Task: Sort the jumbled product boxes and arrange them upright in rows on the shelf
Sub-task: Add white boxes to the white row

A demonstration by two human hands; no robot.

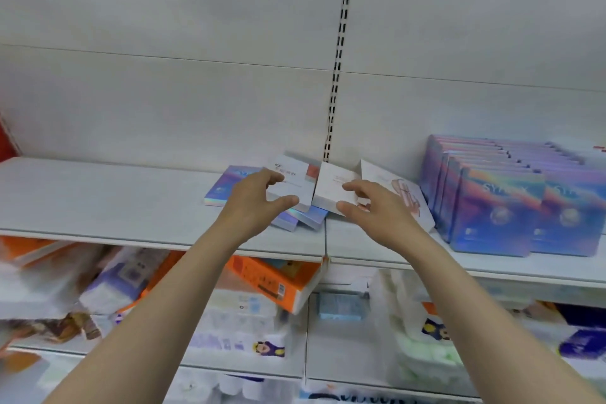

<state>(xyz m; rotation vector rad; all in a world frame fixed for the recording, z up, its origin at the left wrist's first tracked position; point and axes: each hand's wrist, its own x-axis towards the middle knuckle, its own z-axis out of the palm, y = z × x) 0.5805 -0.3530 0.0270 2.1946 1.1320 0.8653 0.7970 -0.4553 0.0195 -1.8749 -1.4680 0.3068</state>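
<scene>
On the white shelf a small jumble of boxes lies near the middle. My left hand grips a white box with a pink corner, thumb under its near edge. My right hand grips a second white box beside it; both boxes are tilted. Under them lie flat purple iridescent boxes, with more corners showing at the shelf's front. A white box with a pink drawing leans behind my right hand. At the right, several purple boxes stand upright in rows.
A slotted upright runs down the white back panel above the jumble. The shelf below holds orange boxes, tissue packs and bagged goods, blurred. A red object shows at the far left edge.
</scene>
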